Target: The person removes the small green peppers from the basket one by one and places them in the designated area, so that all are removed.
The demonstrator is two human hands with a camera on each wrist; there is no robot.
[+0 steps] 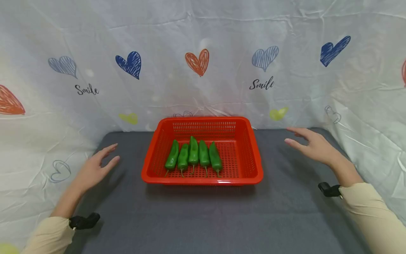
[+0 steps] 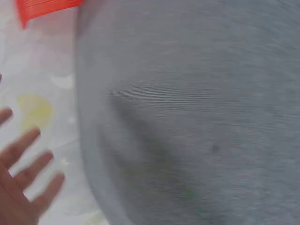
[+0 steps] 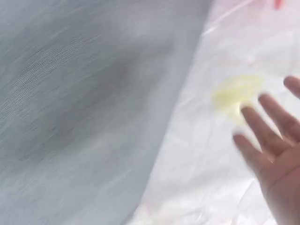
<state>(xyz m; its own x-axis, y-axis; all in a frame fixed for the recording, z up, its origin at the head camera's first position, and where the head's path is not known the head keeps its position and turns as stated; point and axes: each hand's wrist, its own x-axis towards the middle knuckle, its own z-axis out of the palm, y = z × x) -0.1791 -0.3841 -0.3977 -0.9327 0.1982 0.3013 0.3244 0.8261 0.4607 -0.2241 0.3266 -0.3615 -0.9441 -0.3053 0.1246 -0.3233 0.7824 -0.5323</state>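
Observation:
Several green peppers (image 1: 194,151) lie side by side in a red plastic basket (image 1: 203,181), stems toward the near rim. To the basket's left, my left hand (image 1: 95,167) hovers over the dark cloth, thumb and fingers apart, holding nothing. In the left wrist view the fingers of that left hand (image 2: 21,173) are spread. My right hand (image 1: 317,146) hangs in the air right of the basket, also holding nothing. Its fingers look extended in the right wrist view, where the right hand (image 3: 279,145) is partly cut off. Neither hand touches the basket.
A grey cloth-covered table (image 1: 203,222) bears the basket. Behind it and along both sides hangs a white sheet (image 1: 165,31) printed with hearts and the word "Smile". Small black devices are strapped at both wrists.

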